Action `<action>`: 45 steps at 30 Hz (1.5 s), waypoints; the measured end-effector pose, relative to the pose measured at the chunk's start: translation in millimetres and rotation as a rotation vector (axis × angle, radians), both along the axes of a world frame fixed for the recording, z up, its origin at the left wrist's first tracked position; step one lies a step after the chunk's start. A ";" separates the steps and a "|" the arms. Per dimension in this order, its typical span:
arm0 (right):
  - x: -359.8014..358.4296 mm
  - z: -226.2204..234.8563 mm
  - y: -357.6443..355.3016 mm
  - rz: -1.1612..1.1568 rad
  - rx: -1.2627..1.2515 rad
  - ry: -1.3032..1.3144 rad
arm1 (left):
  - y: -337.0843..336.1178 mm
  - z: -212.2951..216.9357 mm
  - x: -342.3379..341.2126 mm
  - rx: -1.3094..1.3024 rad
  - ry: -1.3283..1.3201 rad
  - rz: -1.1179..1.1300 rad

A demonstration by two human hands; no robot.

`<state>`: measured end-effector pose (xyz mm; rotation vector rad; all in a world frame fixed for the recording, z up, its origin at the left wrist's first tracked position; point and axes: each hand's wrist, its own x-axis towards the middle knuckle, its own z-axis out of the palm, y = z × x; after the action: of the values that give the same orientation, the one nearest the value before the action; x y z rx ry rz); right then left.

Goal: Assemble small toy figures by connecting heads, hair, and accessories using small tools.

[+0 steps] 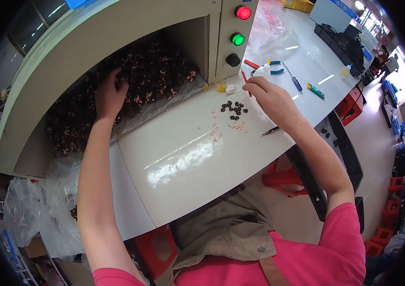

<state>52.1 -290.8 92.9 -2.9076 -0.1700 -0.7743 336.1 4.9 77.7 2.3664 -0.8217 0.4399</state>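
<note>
My left hand (111, 94) reaches into a heap of small dark parts and pinkish pieces (162, 71) inside the machine's opening. Its thumb and fingers curl toward each other among the dark parts; what lies between them is hidden. Over the white table, my right hand (271, 99) pinches a thin red stick (245, 77) between its fingertips. Below and left of that hand lies a cluster of small dark parts (234, 109). Small pale pink pieces (215, 129) are scattered beside them. Close under the right wrist, pointed tweezers (270, 131) rest on the table.
The beige machine (92, 35) carries a red light, a green light and a black knob. Blue-handled pliers (275, 67), a screwdriver (294, 78) and a green tube (315, 91) lie at the right. Clear plastic bags (59, 205) hang at the lower left. Red stools (281, 178) stand below.
</note>
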 end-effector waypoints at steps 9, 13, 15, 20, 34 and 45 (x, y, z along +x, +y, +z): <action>-55.4 12.2 57.6 0.132 0.169 0.041 | 12.0 16.3 -45.8 -0.329 0.155 -0.027; -84.1 -6.9 108.1 0.208 0.656 0.151 | 14.0 20.0 -178.4 -0.592 0.780 -0.259; -90.2 -19.0 133.0 0.200 0.884 0.234 | 24.1 11.6 -242.0 -0.623 1.054 -0.331; -90.5 -57.9 176.7 0.360 1.288 0.348 | 46.3 -13.1 -313.4 -0.804 1.248 -0.300; -111.8 -67.3 202.1 0.368 1.497 0.553 | 76.1 -34.1 -343.0 -0.871 1.264 -0.221; -131.9 -87.9 211.6 0.373 1.457 0.608 | 89.8 -49.6 -365.5 -0.849 1.293 -0.191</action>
<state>-79.8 -79.3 5.1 -1.5022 -0.0335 0.1304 -29.4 94.7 28.1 1.2911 -0.1343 -0.6747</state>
